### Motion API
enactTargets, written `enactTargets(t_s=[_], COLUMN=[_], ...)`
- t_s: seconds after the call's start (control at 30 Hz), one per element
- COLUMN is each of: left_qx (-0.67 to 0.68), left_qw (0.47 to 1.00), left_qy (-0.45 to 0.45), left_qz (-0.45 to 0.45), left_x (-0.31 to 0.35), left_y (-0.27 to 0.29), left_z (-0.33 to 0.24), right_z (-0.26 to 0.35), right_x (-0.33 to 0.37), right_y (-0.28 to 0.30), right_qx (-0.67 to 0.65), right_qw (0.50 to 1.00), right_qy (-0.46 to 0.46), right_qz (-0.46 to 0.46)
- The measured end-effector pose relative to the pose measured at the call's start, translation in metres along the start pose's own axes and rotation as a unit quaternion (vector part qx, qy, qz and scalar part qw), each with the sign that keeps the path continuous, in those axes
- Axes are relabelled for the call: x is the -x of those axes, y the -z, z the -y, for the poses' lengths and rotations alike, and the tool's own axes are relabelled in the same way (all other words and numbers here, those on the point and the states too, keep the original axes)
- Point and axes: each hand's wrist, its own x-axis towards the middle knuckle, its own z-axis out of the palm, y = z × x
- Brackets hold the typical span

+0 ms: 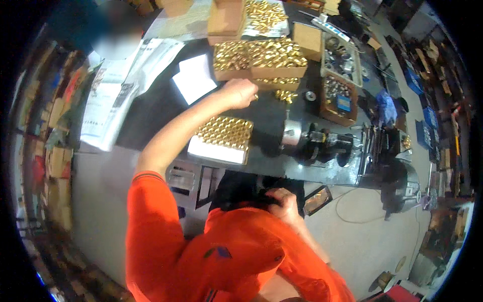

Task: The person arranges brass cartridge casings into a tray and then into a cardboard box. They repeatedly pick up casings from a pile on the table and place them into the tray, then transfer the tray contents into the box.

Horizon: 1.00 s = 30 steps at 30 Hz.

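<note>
Left hand [240, 94] pinches a small brass piece [256, 97] over the worktop [146, 108]; right hand [284, 204] rests loosely curled at the lap [236, 189], below the worktop's edge, and I cannot tell whether it grips anything; nearer the body than the left hand sits a tray [216, 152] with rows of brass pieces; just beyond that hand, cartons [279, 73] heaped with brass parts bar the way; to its right lie a loose brass pile [286, 96] and a metal ring [313, 96], then a box of metal parts [337, 117]; white papers [196, 83] and newspaper [103, 116] spread to its left; a dark machine [322, 143] stands ahead and rightward of the right hand.
</note>
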Motion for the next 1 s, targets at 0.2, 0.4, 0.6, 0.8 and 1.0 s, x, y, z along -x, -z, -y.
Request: enactTargets(t_s=[0.2,0.4,0.6,0.8,1.0], left_qx=[0.229,0.239,0.113,0.105,0.1], left_qw=[0.967,0.949,0.977,0.976,0.974], left_qy=[0.098,0.201,0.169,0.161,0.143], left_qz=[-0.061,-0.044,-0.059,-0.1,-0.146], left_x=[0.12,0.205,0.209,0.209,0.21], left_y=[0.067,0.053,0.018,0.006,-0.004], left_z=[0.008,-0.011,-0.017,-0.018,-0.017], right_z=[0.005,0.004,0.008,0.008,0.007], right_x=[-0.004,-0.007,-0.007,-0.002,-0.005], right_y=[-0.007,-0.013,-0.011,-0.01,-0.012], right_qx=[-0.01,-0.001,0.014,0.004,0.009], right_qw=[1.0,0.999,0.998,0.999,0.999], right_qy=[0.008,0.028,0.042,0.015,0.027], right_qz=[0.01,0.04,0.034,0.03,0.025])
